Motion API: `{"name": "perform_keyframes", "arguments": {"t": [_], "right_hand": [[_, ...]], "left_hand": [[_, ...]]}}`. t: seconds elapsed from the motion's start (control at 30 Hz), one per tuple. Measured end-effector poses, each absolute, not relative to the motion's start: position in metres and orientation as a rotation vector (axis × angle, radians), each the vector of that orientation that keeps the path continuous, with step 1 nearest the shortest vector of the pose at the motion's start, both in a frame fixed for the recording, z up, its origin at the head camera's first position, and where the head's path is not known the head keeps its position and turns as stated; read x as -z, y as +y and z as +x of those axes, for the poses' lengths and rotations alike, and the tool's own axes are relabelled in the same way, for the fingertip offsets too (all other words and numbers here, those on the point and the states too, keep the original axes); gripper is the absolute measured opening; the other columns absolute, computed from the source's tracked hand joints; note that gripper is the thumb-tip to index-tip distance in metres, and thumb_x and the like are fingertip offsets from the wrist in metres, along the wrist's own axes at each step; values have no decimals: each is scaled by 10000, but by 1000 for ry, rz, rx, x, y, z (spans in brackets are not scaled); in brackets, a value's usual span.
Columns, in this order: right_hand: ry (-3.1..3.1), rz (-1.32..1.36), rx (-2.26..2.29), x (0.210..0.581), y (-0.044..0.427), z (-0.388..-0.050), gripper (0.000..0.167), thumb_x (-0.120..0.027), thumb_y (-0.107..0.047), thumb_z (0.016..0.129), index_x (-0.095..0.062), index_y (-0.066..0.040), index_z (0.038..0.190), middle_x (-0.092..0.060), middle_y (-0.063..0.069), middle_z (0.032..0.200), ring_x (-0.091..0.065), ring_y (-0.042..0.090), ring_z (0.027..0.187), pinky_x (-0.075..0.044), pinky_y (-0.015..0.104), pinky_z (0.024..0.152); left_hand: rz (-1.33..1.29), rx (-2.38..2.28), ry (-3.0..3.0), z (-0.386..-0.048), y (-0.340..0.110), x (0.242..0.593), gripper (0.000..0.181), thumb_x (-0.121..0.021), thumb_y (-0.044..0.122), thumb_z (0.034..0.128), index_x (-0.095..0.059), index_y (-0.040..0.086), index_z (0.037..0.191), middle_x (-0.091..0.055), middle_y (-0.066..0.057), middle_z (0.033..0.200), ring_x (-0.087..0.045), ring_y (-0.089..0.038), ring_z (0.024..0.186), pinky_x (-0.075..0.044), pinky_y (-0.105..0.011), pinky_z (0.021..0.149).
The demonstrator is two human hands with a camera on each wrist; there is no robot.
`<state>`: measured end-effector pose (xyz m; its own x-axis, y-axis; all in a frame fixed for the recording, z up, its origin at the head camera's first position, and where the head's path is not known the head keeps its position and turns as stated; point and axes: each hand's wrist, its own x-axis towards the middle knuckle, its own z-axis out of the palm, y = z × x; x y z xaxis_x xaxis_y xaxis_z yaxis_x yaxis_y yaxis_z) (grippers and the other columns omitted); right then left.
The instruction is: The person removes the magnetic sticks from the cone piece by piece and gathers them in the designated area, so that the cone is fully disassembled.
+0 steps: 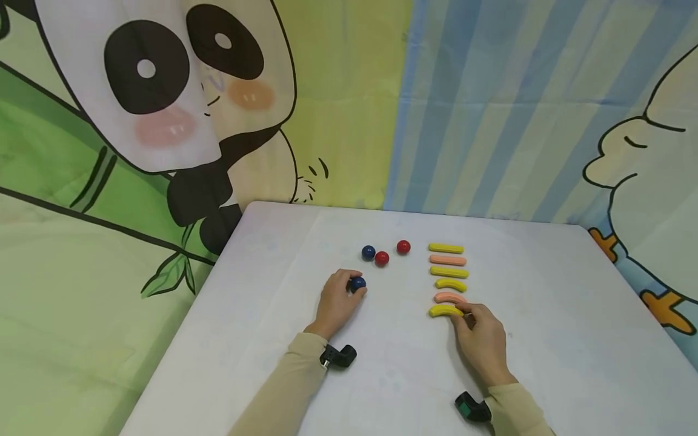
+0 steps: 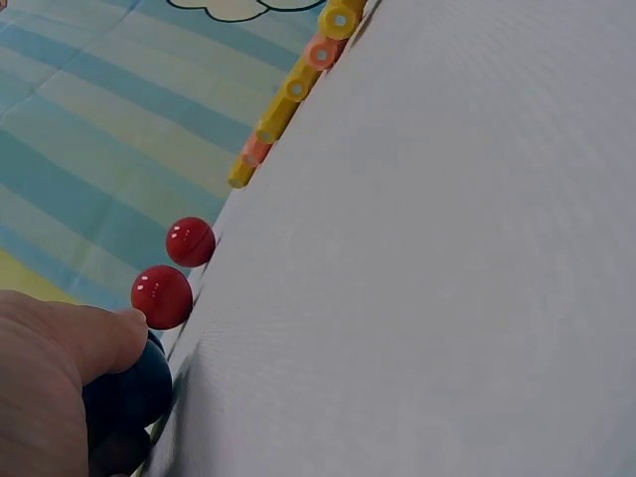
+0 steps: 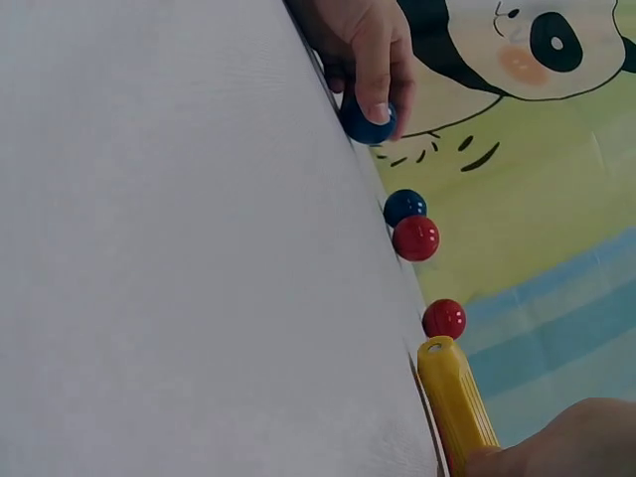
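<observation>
A dark blue ball (image 1: 357, 283) is pinched between the thumb and fingers of my left hand (image 1: 335, 303), down at the tabletop. Beyond it lie another blue ball (image 1: 368, 252) and two red balls, one red ball (image 1: 382, 258) close beside the blue one and the other red ball (image 1: 403, 247) farther right. My right hand (image 1: 482, 342) pinches the right end of a curved yellow piece (image 1: 444, 310), the nearest in a column of yellow and pink pieces. Just past it sits a curved pink piece (image 1: 449, 298). In the right wrist view, the yellow piece (image 3: 457, 402) shows a ridged side and a small hole in its end.
Farther up the column are a curved yellow piece (image 1: 451, 284), straight yellow pieces (image 1: 449, 272) and a straight pink piece (image 1: 448, 260). All lie on a white table (image 1: 382, 375). A printed cloth (image 1: 349, 103) with a panda and stripes hangs behind the table.
</observation>
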<state>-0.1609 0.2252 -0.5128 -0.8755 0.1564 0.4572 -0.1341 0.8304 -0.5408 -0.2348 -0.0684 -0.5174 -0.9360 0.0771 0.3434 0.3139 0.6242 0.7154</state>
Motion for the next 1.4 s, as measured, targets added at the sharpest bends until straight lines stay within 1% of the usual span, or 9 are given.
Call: {"name": "perform_keyframes", "arguments": {"t": [0.13, 0.37, 0.47, 0.63, 0.87, 1.03, 1.13, 1.27, 1.4], "right_hand": [[-2540, -72, -801, 514, 229, -160, 230, -762, -68, 826, -699, 19, 1030, -679, 138, 950, -628, 280, 812, -469, 420, 683], [-2480, -53, -774, 514, 230, -160, 198, -780, -22, 777, -723, 3, 965, -675, 112, 892, -579, 224, 743, -419, 351, 639], [-2490, -52, -774, 514, 231, -159, 211, -773, -23, 782, -720, 1, 985, -673, 109, 902, -575, 216, 744, -417, 336, 632], [-2504, -98, -786, 511, 232, -158, 226, -733, -44, 803, -712, 1, 1024, -662, 124, 922, -585, 249, 775, -429, 382, 658], [-2406, -50, -801, 505, 224, -160, 148, -711, -47, 817, -721, -20, 962, -638, 112, 915, -582, 287, 818, -413, 409, 688], [-2419, 87, -822, 495, 203, -168, 93, -714, -38, 814, -720, -38, 907, -643, 78, 876, -605, 245, 774, -455, 403, 679], [-2495, 160, -845, 491, 184, -174, 78, -722, -60, 825, -723, -70, 902, -662, 47, 877, -606, 214, 770, -473, 396, 686], [-2618, 203, -929, 487, 153, -185, 75, -716, -108, 853, -728, -117, 926, -663, -2, 882, -566, 181, 779, -454, 352, 695], [-2708, 196, -1096, 485, 122, -197, 148, -719, -152, 863, -721, -142, 1010, -658, -25, 918, -534, 165, 805, -441, 331, 731]], "left_hand": [[-317, 1214, -2571, -233, -68, 516, 311, -748, 191, 862, -651, 125, 1149, -629, -37, 1123, -582, -203, 1086, -477, -370, 936], [-321, 1202, -2590, -232, -68, 513, 309, -739, 203, 873, -646, 128, 1158, -627, -26, 1126, -575, -190, 1089, -468, -353, 945], [-310, 1200, -2595, -232, -68, 513, 311, -741, 205, 871, -647, 131, 1157, -628, -22, 1127, -575, -186, 1085, -471, -352, 937], [-306, 1193, -2603, -232, -68, 514, 319, -750, 205, 864, -649, 133, 1158, -630, -26, 1130, -578, -195, 1094, -467, -356, 950], [-296, 1227, -2587, -233, -68, 514, 289, -718, 225, 891, -651, 134, 1157, -626, -13, 1109, -573, -167, 1035, -477, -346, 909], [-235, 1346, -2505, -234, -70, 513, 247, -625, 265, 957, -657, 104, 1142, -620, -1, 1066, -568, -143, 947, -477, -337, 839], [-157, 1410, -2436, -235, -70, 512, 211, -587, 251, 982, -665, 89, 1091, -619, -9, 1018, -570, -142, 876, -481, -318, 785], [-40, 1449, -2318, -237, -71, 511, 149, -586, 175, 977, -682, 62, 995, -634, -44, 932, -571, -165, 805, -484, -308, 734], [49, 1483, -2216, -238, -72, 510, 114, -596, 115, 955, -690, 51, 944, -652, -54, 887, -589, -172, 788, -495, -310, 726]]}}
